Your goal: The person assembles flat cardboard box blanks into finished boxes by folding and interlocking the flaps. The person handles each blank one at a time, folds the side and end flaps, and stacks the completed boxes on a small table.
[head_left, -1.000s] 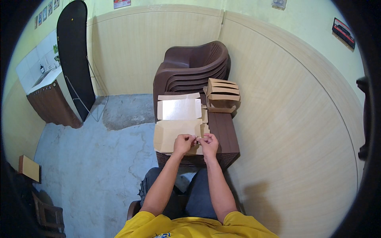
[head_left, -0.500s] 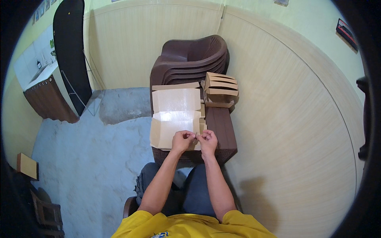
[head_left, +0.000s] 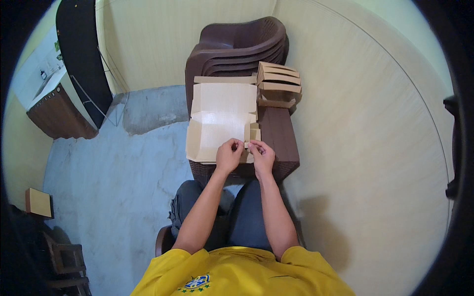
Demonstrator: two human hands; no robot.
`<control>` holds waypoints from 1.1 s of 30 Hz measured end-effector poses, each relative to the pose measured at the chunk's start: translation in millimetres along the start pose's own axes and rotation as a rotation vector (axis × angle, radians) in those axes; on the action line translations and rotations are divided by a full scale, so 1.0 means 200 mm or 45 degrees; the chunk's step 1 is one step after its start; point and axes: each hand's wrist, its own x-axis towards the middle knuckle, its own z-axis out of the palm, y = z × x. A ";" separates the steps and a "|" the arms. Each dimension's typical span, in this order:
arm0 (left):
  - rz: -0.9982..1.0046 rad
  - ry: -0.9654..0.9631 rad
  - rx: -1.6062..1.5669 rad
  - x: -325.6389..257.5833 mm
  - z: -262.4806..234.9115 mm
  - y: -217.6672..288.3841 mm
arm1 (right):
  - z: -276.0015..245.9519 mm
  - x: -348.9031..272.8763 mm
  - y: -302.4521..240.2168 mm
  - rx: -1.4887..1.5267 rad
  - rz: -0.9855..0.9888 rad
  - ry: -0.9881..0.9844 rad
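Observation:
An unfolded cardboard box (head_left: 217,135), its inner face pale and shiny, lies open on a brown woven-look plastic surface in front of me. My right hand (head_left: 263,157) is at the near right corner of the box, thumb and index finger pinching a small side flap (head_left: 248,144). Just left of that flap, my left hand (head_left: 229,157) rests over the near panel with fingers curled and thumb and fingertips pressed together. Whatever may be between those left fingertips is hidden.
Several folded cardboard boxes (head_left: 279,81) stand beyond the open one, at its right. Behind them is a stack of brown plastic chairs (head_left: 237,47). A pale panelled wall (head_left: 365,138) runs along the right. At the left are a curtained sink counter (head_left: 59,113) and a tall black board (head_left: 81,54).
The view has tilted, so the scene sits higher in the picture. My fingertips have drawn slightly apart, and the small flap between them shows more plainly.

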 end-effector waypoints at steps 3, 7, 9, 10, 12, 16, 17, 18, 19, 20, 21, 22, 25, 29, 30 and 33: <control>-0.058 -0.082 -0.076 0.00 -0.02 0.01 | 0.00 0.01 0.00 -0.109 0.008 0.039; 0.007 -0.044 0.000 -0.02 -0.03 0.03 | 0.00 0.00 -0.01 0.021 0.008 -0.016; 0.029 -0.052 0.042 -0.03 -0.03 0.04 | 0.00 -0.01 -0.01 0.001 0.022 -0.015; 0.043 -0.054 0.032 -0.03 -0.03 0.05 | 0.00 -0.01 -0.01 -0.009 -0.009 -0.028; 0.028 -0.076 0.008 -0.04 -0.04 0.06 | 0.00 -0.03 -0.01 -0.045 -0.011 -0.026; 0.060 -0.051 -0.012 -0.03 -0.05 0.08 | 0.01 -0.04 -0.03 -0.422 -0.223 0.053; 0.041 -0.025 -0.007 -0.03 -0.04 0.08 | 0.01 -0.05 -0.03 -0.409 -0.190 0.063; 0.006 -0.004 -0.013 -0.04 -0.04 0.08 | 0.02 -0.05 -0.04 -0.397 -0.131 0.086; 0.051 0.027 0.026 -0.03 -0.03 0.08 | 0.03 -0.06 -0.05 -0.447 -0.215 0.066; 0.081 0.054 0.055 -0.03 -0.03 0.09 | 0.03 -0.07 -0.05 -0.499 -0.273 0.060; 0.094 0.068 0.074 -0.03 -0.03 0.08 | 0.04 -0.07 -0.06 -0.544 -0.348 0.047; 0.181 0.101 0.121 -0.03 -0.03 0.08 | 0.04 -0.06 -0.06 -0.607 -0.399 0.035; 0.288 0.133 0.166 -0.05 -0.03 0.09 | 0.04 -0.01 -0.07 -0.672 -0.455 -0.021; 0.227 0.054 0.136 -0.09 -0.02 0.10 | 0.06 0.10 -0.06 -0.387 -0.218 0.061; 0.212 0.029 0.151 -0.10 -0.02 0.11 | 0.07 0.11 -0.05 -0.295 -0.140 0.119; 0.367 -0.025 0.315 -0.12 -0.04 0.12 | 0.08 0.16 -0.06 -0.311 -0.215 0.147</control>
